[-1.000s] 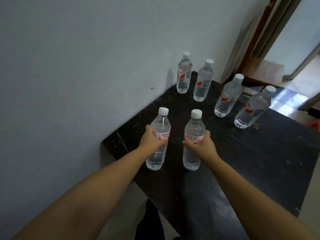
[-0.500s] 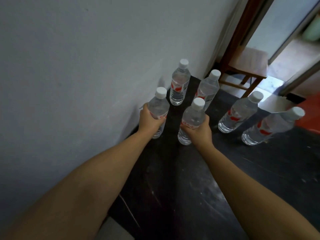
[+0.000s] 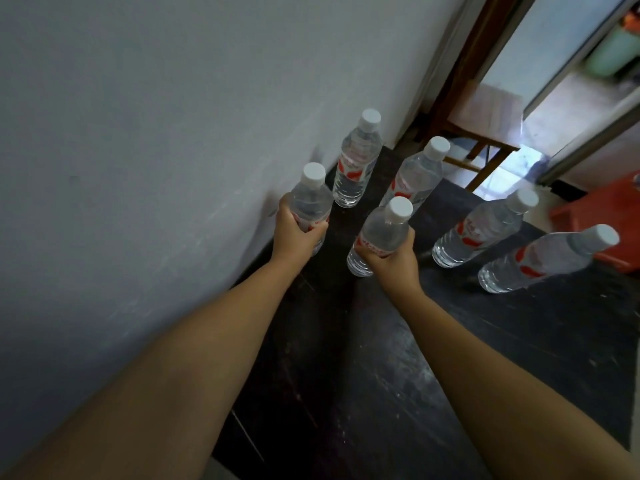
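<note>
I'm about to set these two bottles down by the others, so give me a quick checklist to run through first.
1. Left hand grips left bottle: ok.
2. Right hand grips right bottle: ok.
3. White caps on both held bottles: ok.
4. Four standing bottles upright on the black table: ok.
5. Gap between right bottle and the standing bottle behind it: cannot tell, they overlap in view.
6. Held bottles' bases touching the table: cannot tell.
</note>
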The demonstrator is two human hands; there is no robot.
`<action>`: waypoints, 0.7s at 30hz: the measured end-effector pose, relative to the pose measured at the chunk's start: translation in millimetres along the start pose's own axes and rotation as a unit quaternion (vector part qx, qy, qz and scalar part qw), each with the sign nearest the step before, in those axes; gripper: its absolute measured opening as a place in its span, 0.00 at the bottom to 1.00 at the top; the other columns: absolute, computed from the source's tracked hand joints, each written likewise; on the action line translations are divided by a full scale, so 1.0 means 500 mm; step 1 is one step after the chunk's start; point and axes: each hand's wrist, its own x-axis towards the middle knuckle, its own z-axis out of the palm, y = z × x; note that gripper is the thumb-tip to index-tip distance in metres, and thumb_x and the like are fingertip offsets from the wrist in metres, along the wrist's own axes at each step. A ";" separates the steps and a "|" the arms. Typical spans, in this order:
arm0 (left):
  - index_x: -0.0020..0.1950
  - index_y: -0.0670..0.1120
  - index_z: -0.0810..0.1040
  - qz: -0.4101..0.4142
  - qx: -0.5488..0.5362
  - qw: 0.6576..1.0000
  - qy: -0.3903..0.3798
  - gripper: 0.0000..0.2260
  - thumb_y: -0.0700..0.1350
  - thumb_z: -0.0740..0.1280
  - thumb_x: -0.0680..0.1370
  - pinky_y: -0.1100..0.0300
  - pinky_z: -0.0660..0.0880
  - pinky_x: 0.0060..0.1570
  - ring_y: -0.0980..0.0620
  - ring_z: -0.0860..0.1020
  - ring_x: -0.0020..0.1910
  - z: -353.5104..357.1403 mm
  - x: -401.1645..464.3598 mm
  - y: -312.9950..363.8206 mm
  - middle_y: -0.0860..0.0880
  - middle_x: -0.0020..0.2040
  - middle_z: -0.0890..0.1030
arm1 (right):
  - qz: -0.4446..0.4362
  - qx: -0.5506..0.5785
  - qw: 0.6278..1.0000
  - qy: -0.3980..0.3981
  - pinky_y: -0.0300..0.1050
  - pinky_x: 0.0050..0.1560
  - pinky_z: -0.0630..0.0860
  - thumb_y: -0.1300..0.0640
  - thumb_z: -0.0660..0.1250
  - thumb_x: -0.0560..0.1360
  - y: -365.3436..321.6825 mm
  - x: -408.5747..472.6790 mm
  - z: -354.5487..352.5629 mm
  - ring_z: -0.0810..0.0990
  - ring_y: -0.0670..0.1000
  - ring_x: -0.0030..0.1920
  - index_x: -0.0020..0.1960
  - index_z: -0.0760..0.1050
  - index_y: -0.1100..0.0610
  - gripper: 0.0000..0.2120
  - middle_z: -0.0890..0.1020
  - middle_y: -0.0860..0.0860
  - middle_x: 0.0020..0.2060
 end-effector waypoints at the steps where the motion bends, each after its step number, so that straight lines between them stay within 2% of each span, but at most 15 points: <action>1: 0.72 0.45 0.61 -0.001 -0.001 1.000 -0.003 0.32 0.36 0.73 0.72 0.63 0.65 0.61 0.56 0.69 0.63 0.001 0.002 0.002 0.47 0.67 0.70 | 0.000 -0.004 1.000 -0.001 0.45 0.61 0.72 0.60 0.76 0.69 -0.001 0.001 0.004 0.74 0.53 0.64 0.70 0.58 0.56 0.38 0.74 0.53 0.64; 6: 0.73 0.45 0.59 -0.019 0.005 1.000 -0.022 0.33 0.36 0.72 0.73 0.66 0.64 0.60 0.57 0.67 0.63 0.002 -0.002 -0.009 0.47 0.68 0.69 | 0.008 -0.017 1.000 -0.006 0.50 0.64 0.73 0.59 0.77 0.69 0.004 0.001 0.008 0.74 0.53 0.64 0.71 0.57 0.55 0.39 0.74 0.53 0.64; 11: 0.73 0.44 0.58 -0.055 0.045 0.996 -0.049 0.31 0.39 0.70 0.75 0.64 0.64 0.59 0.51 0.69 0.68 -0.009 -0.006 -0.026 0.47 0.69 0.69 | 0.014 -0.031 0.999 -0.017 0.45 0.61 0.72 0.60 0.76 0.69 -0.003 -0.005 0.003 0.74 0.52 0.63 0.70 0.56 0.56 0.38 0.72 0.49 0.59; 14: 0.72 0.43 0.60 -0.085 0.067 0.991 -0.073 0.31 0.40 0.71 0.74 0.63 0.66 0.57 0.51 0.71 0.66 -0.015 -0.007 -0.018 0.48 0.66 0.71 | 0.029 -0.038 0.999 -0.025 0.45 0.63 0.71 0.60 0.75 0.70 -0.004 -0.004 0.001 0.73 0.52 0.64 0.72 0.55 0.58 0.39 0.72 0.53 0.64; 16: 0.73 0.43 0.60 -0.102 0.095 0.986 -0.091 0.31 0.42 0.71 0.74 0.61 0.66 0.58 0.47 0.70 0.69 -0.023 -0.018 -0.020 0.46 0.69 0.70 | 0.049 -0.039 0.998 -0.030 0.49 0.66 0.71 0.60 0.75 0.70 0.003 -0.009 0.000 0.73 0.53 0.66 0.73 0.54 0.58 0.40 0.71 0.54 0.66; 18: 0.76 0.44 0.55 -0.132 0.133 0.978 -0.096 0.34 0.43 0.70 0.76 0.58 0.66 0.63 0.45 0.67 0.71 -0.034 -0.043 -0.034 0.44 0.73 0.66 | 0.073 -0.050 0.995 -0.039 0.51 0.66 0.72 0.57 0.76 0.69 0.015 -0.029 -0.003 0.73 0.54 0.66 0.74 0.54 0.57 0.42 0.71 0.56 0.67; 21: 0.78 0.46 0.52 -0.174 0.162 0.964 -0.117 0.34 0.46 0.68 0.77 0.54 0.66 0.67 0.44 0.67 0.71 -0.046 -0.072 -0.056 0.42 0.74 0.64 | 0.114 -0.104 0.986 -0.060 0.51 0.68 0.67 0.54 0.74 0.72 0.025 -0.063 -0.006 0.66 0.58 0.71 0.78 0.46 0.56 0.46 0.61 0.59 0.74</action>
